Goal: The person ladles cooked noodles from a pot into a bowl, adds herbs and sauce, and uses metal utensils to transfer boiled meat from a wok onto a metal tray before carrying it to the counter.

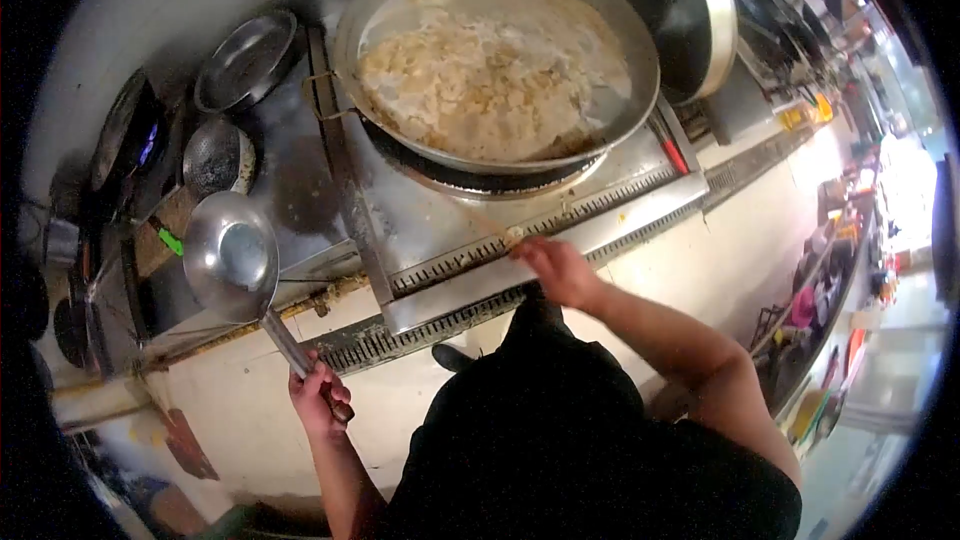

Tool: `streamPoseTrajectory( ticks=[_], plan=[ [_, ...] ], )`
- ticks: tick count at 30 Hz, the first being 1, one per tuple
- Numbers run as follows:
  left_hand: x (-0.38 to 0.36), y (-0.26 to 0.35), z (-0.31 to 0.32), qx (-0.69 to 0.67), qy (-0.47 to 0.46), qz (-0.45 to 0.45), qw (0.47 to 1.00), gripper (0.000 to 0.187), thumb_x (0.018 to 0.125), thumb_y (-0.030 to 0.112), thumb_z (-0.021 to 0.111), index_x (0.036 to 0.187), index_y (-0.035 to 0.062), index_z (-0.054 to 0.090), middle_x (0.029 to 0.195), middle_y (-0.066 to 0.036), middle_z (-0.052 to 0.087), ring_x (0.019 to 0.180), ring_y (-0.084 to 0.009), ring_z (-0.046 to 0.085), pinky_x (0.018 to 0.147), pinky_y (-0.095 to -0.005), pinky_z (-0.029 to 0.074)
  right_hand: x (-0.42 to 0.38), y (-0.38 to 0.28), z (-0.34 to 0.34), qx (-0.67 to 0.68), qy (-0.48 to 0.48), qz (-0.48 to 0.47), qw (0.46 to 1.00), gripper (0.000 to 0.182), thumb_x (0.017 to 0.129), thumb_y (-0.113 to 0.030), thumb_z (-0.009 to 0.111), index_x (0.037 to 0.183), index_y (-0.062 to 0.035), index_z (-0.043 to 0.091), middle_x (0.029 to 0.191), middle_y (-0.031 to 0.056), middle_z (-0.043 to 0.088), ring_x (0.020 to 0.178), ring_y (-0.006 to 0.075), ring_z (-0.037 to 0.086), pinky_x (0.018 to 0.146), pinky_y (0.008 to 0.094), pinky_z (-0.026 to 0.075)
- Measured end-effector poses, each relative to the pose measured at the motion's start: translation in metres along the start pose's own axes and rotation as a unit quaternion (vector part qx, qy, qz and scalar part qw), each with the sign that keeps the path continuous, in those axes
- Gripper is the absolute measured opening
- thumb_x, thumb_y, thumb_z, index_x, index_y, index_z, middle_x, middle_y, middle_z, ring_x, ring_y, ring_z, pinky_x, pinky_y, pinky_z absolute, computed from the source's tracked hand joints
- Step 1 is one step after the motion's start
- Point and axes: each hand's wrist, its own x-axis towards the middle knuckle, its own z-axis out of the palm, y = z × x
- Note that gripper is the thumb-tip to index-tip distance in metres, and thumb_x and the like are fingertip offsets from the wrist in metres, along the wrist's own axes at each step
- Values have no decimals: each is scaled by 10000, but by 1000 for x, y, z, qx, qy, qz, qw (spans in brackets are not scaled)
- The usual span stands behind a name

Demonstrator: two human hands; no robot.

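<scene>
My left hand (320,398) is closed round the brown grip of a long-handled metal wok (232,257), held tilted left of the steel stove's front corner. Its rounded bowl looks empty. Over the stove's front edge is my right hand (558,270), fingers closed on something thin and pale that I cannot make out clearly. Beyond that hand, a very large round metal pan (645,90) sits on the burner ring (480,180), filled with pale, yellowish-brown pieces in whitish liquid or foam (500,65). A wire-like handle sticks out at the pan's left side.
Several dark pans, including a round one (218,157), lie on the left counter, near a blue flame (148,145). A large metal vessel (715,20) stands right of the big pan. Slotted drain strips (540,252) run along the stove front. Shelves with mixed items line the far right.
</scene>
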Motion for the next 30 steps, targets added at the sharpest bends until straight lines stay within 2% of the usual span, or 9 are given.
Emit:
streamPoseTrajectory(
  ticks=[2, 6, 8, 12, 16, 20, 24, 29, 30],
  plan=[
    [-5, -10, 15, -12, 37, 5, 999, 237, 765, 66, 552, 979, 44, 454, 604, -23, 451, 355, -111, 421, 286, -236, 364, 34, 6, -53, -24, -38, 49, 998, 296, 894, -256, 392, 1051, -51, 536, 913, 230, 572, 834, 353, 567, 730, 395, 444],
    [-11, -34, 69, -40, 83, 46, 995, 245, 760, 46, 524, 988, 22, 437, 593, -24, 442, 351, -110, 423, 282, -238, 371, 131, 29, -148, -144, 74, -114, 980, 254, 871, -210, 417, 1060, -87, 533, 900, 214, 581, 789, 374, 567, 672, 410, 463],
    [-11, -44, 103, -57, 140, 52, 987, 246, 762, 35, 495, 997, 16, 425, 592, -27, 439, 352, -113, 427, 282, -239, 376, 189, 27, -192, -225, 29, -9, 974, 238, 855, -196, 439, 1050, -100, 535, 882, 205, 584, 750, 354, 581, 624, 411, 468],
    [-17, -64, 151, -77, 196, 54, 976, 234, 768, 39, 463, 996, 22, 414, 581, -30, 444, 347, -115, 430, 271, -239, 365, 315, 63, -243, -407, -24, -48, 912, 222, 828, -202, 442, 990, -111, 564, 854, 174, 590, 749, 338, 578, 653, 418, 463],
    [-26, -51, 193, -62, 274, 9, 960, 246, 762, 63, 474, 997, 35, 406, 566, -29, 441, 336, -126, 433, 240, -240, 304, 467, 139, -247, -436, 68, -190, 877, 222, 798, -161, 428, 935, -100, 591, 863, 140, 603, 788, 323, 576, 714, 410, 460],
    [-23, -45, 210, 7, 370, 17, 929, 277, 735, 45, 495, 996, 22, 403, 554, -31, 438, 318, -131, 410, 239, -243, 296, 559, 125, -229, -465, 61, -205, 859, 215, 779, -136, 448, 918, -82, 602, 886, 140, 607, 808, 325, 580, 718, 406, 471],
    [-4, -23, 241, 13, 491, 10, 871, 238, 724, 27, 488, 952, 22, 420, 548, -30, 436, 323, -133, 410, 244, -251, 312, 618, 109, -192, -546, -24, -61, 835, 195, 765, -113, 465, 871, -59, 620, 876, 158, 608, 805, 319, 590, 668, 419, 483],
    [28, -24, 220, 39, 472, 56, 879, 179, 733, 43, 483, 903, 32, 426, 516, -19, 412, 323, -124, 405, 253, -256, 337, 638, 110, -181, -573, -28, -120, 811, 149, 729, -79, 502, 798, -24, 622, 862, 158, 611, 792, 290, 602, 641, 413, 489],
    [37, -18, 214, 20, 445, 47, 894, 188, 737, 47, 481, 916, 30, 427, 509, -16, 406, 321, -122, 401, 252, -252, 329, 644, 103, -185, -630, -103, -127, 759, 133, 717, -77, 513, 773, -31, 625, 843, 151, 612, 773, 284, 602, 615, 408, 490]
  ],
)
